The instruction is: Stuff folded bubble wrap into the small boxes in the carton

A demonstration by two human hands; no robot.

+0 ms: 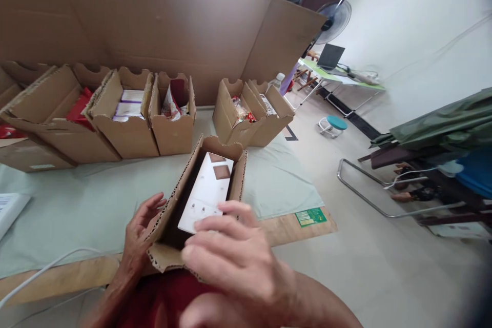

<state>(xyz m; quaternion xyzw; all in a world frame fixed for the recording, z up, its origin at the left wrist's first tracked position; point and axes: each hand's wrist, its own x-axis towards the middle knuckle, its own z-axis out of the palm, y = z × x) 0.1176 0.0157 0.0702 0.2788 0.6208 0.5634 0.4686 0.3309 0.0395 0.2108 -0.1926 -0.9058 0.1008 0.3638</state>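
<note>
In front of me a narrow open cardboard box (175, 202) stands tilted at the table's near edge. My left hand (140, 228) holds its left side, palm against the cardboard and fingers curved up along the wall. Inside lies a flat white packet (203, 195) with brown squares at its far end and small marks on its face. Over the near right part of the box is my right hand (238, 259), slightly blurred, fingers apart. Its fingertips are at the packet's near end; whether they touch it I cannot tell.
Several cardboard bins line the back, including one with white and purple packs (130, 102) and one with red wrapped items (244, 110). A tall cardboard panel (172, 25) rises behind. A white cable (57, 266) crosses the table at left. A turquoise stool (336, 123) stands beyond.
</note>
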